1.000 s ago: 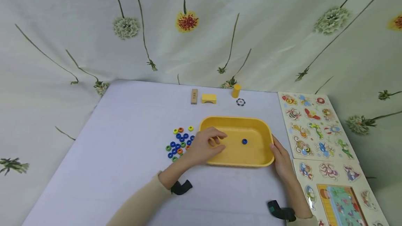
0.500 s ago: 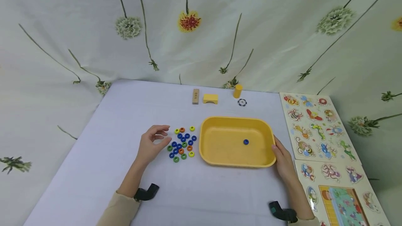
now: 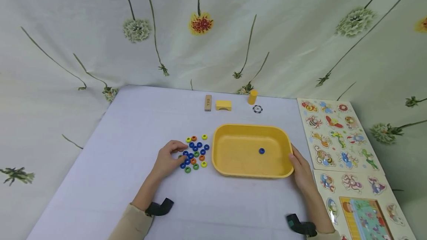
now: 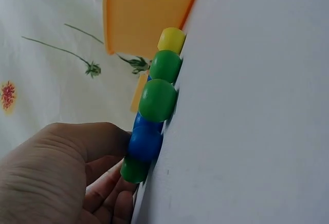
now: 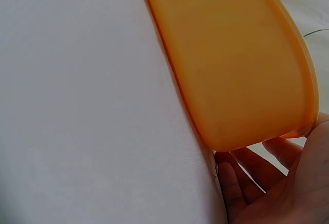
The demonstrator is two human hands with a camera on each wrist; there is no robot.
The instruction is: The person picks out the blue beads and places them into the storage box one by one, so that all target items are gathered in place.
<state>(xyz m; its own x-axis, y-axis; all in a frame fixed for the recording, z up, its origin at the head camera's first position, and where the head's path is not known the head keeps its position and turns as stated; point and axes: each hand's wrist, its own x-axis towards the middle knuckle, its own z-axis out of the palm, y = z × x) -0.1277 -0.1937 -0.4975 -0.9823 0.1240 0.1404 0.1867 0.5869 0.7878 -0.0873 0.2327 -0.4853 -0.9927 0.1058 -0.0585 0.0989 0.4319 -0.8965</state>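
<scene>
Several pony beads [image 3: 195, 154] in blue, green, orange and yellow lie loosely grouped on the white tabletop. My left hand [image 3: 168, 160] reaches in at their left edge, thumb and index finger apart. In the left wrist view the thumb comes right up to a blue bead [image 4: 146, 144], with a green bead [image 4: 134, 170] just below, near the other fingers. To the right stands a yellow tray [image 3: 251, 175], a single blue bead [image 3: 261, 151] on its floor. My right hand [image 3: 301, 171] holds the tray's right end, thumb at the rim and fingers against the outer wall.
Behind the tray stand a small wooden block [image 3: 208, 103], a yellow arch block [image 3: 223, 105] and a yellow cylinder [image 3: 252, 97]; a black-and-white chip [image 3: 257, 109] lies beside them. Sticker-like picture boards [image 3: 335, 136] cover the table's right side. A flowered cloth [image 3: 213, 55] hangs behind.
My left hand has moved from over the tray's left side back to the left of the beads, then slightly right and down to them. My right hand stays on the tray.
</scene>
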